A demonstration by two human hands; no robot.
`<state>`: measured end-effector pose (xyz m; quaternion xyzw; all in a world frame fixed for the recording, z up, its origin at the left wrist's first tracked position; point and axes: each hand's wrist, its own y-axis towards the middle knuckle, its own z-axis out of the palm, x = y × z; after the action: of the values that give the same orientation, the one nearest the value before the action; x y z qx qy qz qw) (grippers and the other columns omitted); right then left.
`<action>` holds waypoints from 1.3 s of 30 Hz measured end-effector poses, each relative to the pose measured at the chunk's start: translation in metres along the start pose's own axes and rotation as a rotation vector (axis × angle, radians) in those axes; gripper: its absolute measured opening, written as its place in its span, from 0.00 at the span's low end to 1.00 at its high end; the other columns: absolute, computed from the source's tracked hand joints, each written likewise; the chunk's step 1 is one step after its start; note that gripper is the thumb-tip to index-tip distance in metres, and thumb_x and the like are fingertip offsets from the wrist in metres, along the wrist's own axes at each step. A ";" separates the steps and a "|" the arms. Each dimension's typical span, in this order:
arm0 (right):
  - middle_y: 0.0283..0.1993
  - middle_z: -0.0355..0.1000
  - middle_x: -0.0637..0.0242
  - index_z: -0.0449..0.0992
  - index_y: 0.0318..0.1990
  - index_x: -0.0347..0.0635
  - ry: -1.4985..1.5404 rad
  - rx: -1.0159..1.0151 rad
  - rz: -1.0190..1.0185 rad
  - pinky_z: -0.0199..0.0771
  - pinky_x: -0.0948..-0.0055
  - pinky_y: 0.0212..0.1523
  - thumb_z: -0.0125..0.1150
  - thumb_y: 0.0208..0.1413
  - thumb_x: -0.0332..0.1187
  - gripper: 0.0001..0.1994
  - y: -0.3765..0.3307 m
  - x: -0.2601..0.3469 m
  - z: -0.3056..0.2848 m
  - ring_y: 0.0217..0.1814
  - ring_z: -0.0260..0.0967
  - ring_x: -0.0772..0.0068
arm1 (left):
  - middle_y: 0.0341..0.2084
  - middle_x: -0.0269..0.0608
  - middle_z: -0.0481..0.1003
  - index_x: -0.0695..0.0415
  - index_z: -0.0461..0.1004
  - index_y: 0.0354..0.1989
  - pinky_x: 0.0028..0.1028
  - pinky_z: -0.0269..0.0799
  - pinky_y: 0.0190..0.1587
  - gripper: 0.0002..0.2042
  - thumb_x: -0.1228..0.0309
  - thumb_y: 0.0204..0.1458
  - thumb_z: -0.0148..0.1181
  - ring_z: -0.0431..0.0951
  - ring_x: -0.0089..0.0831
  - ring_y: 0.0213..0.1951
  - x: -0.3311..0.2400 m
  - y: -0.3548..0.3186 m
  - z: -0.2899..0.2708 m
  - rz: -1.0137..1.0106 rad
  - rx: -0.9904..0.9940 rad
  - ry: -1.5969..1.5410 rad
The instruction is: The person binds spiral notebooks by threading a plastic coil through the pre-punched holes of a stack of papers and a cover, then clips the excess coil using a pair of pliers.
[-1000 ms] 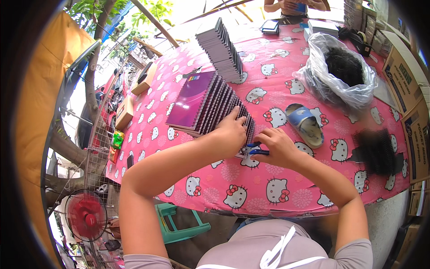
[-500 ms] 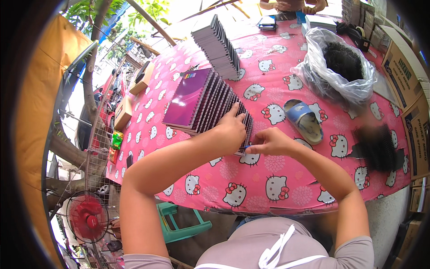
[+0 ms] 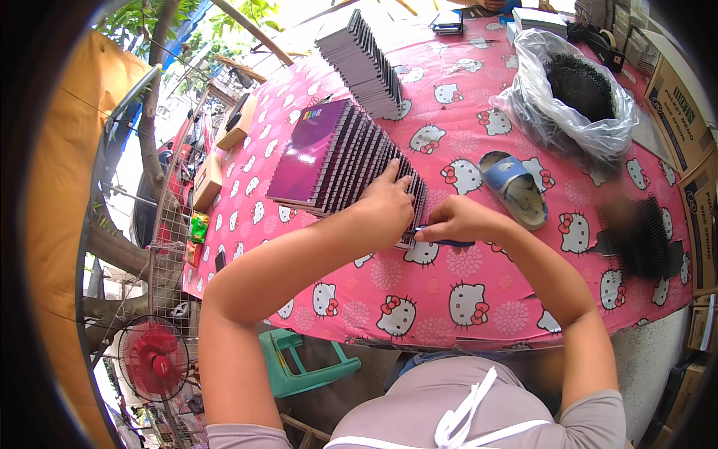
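A: Notebooks (image 3: pixel 340 157), spiral-bound, fanned in an overlapping row near the middle of the table (image 3: pixel 419 299), purple cover on top at the left end. Pink patterned cloth over the table.

B: Left hand (image 3: pixel 385 209)?

A: Laid flat on the near end of the row, fingers spread over the black spiral edges, pressing down. Not clenched; it grips nothing that I can see.

B: Right hand (image 3: pixel 452 221)?

A: Just right of the left one, nearly touching it. Fingers pinched around a small blue-handled tool (image 3: pixel 441 241), tip at the near edge of the last notebook. Tool type: cannot tell, mostly hidden by the hand.

B: Surroundings?

A: Second stack of notebooks (image 3: pixel 363 60) farther off, grey covers, leaning. Blue sandal (image 3: pixel 514 187) lying right of the hands, apart from them. Clear plastic bag (image 3: pixel 576 97) at far right holding black coils. Blurred dark object (image 3: pixel 636 236) at the right edge, unidentifiable. Cardboard boxes (image 3: pixel 684 112) along the right side. Below the table's near-left corner: green plastic stool (image 3: pixel 299 359); red fan (image 3: pixel 153 359) farther left.
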<state>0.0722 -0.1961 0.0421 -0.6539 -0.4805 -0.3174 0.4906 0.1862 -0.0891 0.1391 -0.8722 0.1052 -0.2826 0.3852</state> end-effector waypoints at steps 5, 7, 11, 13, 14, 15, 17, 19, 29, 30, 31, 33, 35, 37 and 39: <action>0.38 0.69 0.63 0.72 0.40 0.44 -0.520 -0.374 -0.432 0.67 0.61 0.43 0.69 0.42 0.48 0.22 -0.008 -0.016 0.019 0.41 0.70 0.61 | 0.58 0.35 0.68 0.54 0.76 0.48 0.51 0.38 0.68 0.19 0.67 0.45 0.60 0.55 0.37 0.67 0.000 -0.001 -0.002 0.001 0.034 0.028; 0.38 0.70 0.62 0.72 0.40 0.44 -0.622 -0.612 -0.654 0.66 0.61 0.44 0.69 0.41 0.48 0.23 -0.005 -0.026 0.028 0.41 0.70 0.61 | 0.58 0.36 0.68 0.55 0.77 0.46 0.51 0.38 0.68 0.17 0.68 0.45 0.60 0.55 0.37 0.66 0.000 -0.002 -0.004 0.002 0.020 0.011; 0.37 0.70 0.62 0.74 0.39 0.44 -0.656 -0.662 -0.726 0.67 0.61 0.42 0.69 0.42 0.47 0.21 0.003 -0.033 0.033 0.40 0.71 0.60 | 0.57 0.36 0.69 0.56 0.79 0.42 0.51 0.39 0.68 0.15 0.69 0.44 0.61 0.56 0.37 0.66 0.000 -0.001 -0.004 -0.006 0.007 0.004; 0.33 0.71 0.63 0.76 0.36 0.42 -0.460 -0.531 -0.627 0.68 0.66 0.34 0.70 0.42 0.47 0.19 0.006 -0.029 0.027 0.34 0.71 0.64 | 0.57 0.36 0.69 0.55 0.79 0.42 0.52 0.38 0.68 0.15 0.68 0.44 0.61 0.56 0.37 0.66 0.000 -0.001 -0.003 -0.010 0.015 0.017; 0.30 0.71 0.63 0.77 0.34 0.41 -0.374 -0.421 -0.540 0.68 0.69 0.30 0.71 0.43 0.46 0.19 0.006 -0.026 0.025 0.31 0.71 0.67 | 0.58 0.36 0.68 0.54 0.78 0.44 0.52 0.38 0.68 0.16 0.67 0.45 0.60 0.55 0.37 0.67 0.000 0.000 -0.002 -0.011 0.018 0.030; 0.28 0.72 0.62 0.77 0.32 0.40 -0.304 -0.351 -0.484 0.70 0.66 0.30 0.70 0.43 0.47 0.19 0.008 -0.022 0.018 0.30 0.72 0.65 | 0.58 0.35 0.68 0.53 0.78 0.45 0.52 0.37 0.68 0.16 0.67 0.45 0.60 0.55 0.36 0.67 -0.001 0.000 -0.001 -0.016 0.008 0.045; 0.25 0.73 0.59 0.78 0.29 0.37 -0.195 -0.126 -0.286 0.74 0.62 0.30 0.68 0.45 0.48 0.19 0.011 -0.016 0.006 0.29 0.75 0.62 | 0.60 0.35 0.66 0.51 0.76 0.49 0.53 0.36 0.68 0.18 0.64 0.47 0.59 0.53 0.36 0.68 -0.003 0.001 0.002 -0.036 -0.040 0.029; 0.22 0.73 0.58 0.78 0.28 0.34 0.051 0.011 -0.058 0.74 0.64 0.30 0.68 0.45 0.49 0.22 0.013 -0.011 -0.001 0.27 0.75 0.62 | 0.61 0.34 0.65 0.50 0.75 0.51 0.54 0.35 0.67 0.20 0.62 0.49 0.59 0.51 0.36 0.68 -0.005 0.003 0.002 -0.040 -0.032 0.045; 0.40 0.70 0.58 0.75 0.39 0.42 -0.655 -0.639 -0.716 0.70 0.59 0.41 0.69 0.43 0.48 0.22 -0.001 -0.038 0.028 0.40 0.72 0.55 | 0.59 0.33 0.67 0.51 0.77 0.48 0.56 0.35 0.67 0.19 0.61 0.47 0.61 0.53 0.37 0.68 -0.005 0.006 -0.001 -0.035 0.052 0.031; 0.40 0.70 0.58 0.75 0.40 0.42 -0.688 -0.671 -0.752 0.71 0.59 0.41 0.69 0.43 0.48 0.22 0.000 -0.039 0.030 0.40 0.71 0.56 | 0.59 0.33 0.67 0.51 0.77 0.47 0.56 0.35 0.67 0.18 0.62 0.47 0.61 0.53 0.37 0.68 -0.004 0.006 -0.001 -0.032 0.048 0.025; 0.41 0.69 0.59 0.74 0.40 0.42 -0.722 -0.705 -0.789 0.71 0.60 0.40 0.69 0.43 0.48 0.22 0.000 -0.038 0.030 0.40 0.71 0.56 | 0.59 0.33 0.68 0.51 0.78 0.47 0.56 0.35 0.67 0.18 0.62 0.47 0.61 0.54 0.37 0.67 -0.004 0.006 -0.001 -0.032 0.043 0.022; 0.37 0.71 0.60 0.75 0.38 0.41 -0.501 -0.509 -0.608 0.72 0.59 0.37 0.68 0.44 0.49 0.21 0.003 -0.034 0.026 0.38 0.73 0.59 | 0.58 0.33 0.68 0.51 0.78 0.46 0.56 0.35 0.67 0.17 0.62 0.47 0.61 0.54 0.37 0.67 -0.004 0.006 -0.001 -0.021 0.057 0.017; 0.32 0.72 0.60 0.76 0.36 0.39 -0.273 -0.288 -0.385 0.72 0.59 0.34 0.68 0.45 0.49 0.22 0.005 -0.027 0.019 0.35 0.74 0.62 | 0.59 0.33 0.67 0.51 0.78 0.46 0.56 0.35 0.67 0.17 0.62 0.47 0.61 0.54 0.37 0.67 -0.005 0.008 -0.001 -0.025 0.065 0.042; 0.27 0.73 0.60 0.77 0.34 0.36 -0.052 -0.052 -0.094 0.73 0.61 0.31 0.67 0.46 0.51 0.23 0.007 -0.019 0.010 0.32 0.75 0.65 | 0.59 0.33 0.67 0.51 0.78 0.46 0.57 0.34 0.67 0.17 0.62 0.47 0.60 0.54 0.37 0.67 -0.006 0.010 0.000 -0.029 0.068 0.049; 0.23 0.73 0.63 0.77 0.31 0.35 0.180 0.047 0.109 0.73 0.66 0.32 0.68 0.47 0.51 0.23 0.008 -0.014 0.004 0.31 0.74 0.70 | 0.60 0.33 0.66 0.50 0.78 0.46 0.59 0.33 0.66 0.16 0.61 0.49 0.59 0.53 0.38 0.67 -0.007 0.012 0.003 -0.040 0.063 0.048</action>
<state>0.0742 -0.1970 0.0255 -0.6363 -0.4053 -0.3365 0.5635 0.1821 -0.0927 0.1259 -0.8546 0.0882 -0.3141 0.4041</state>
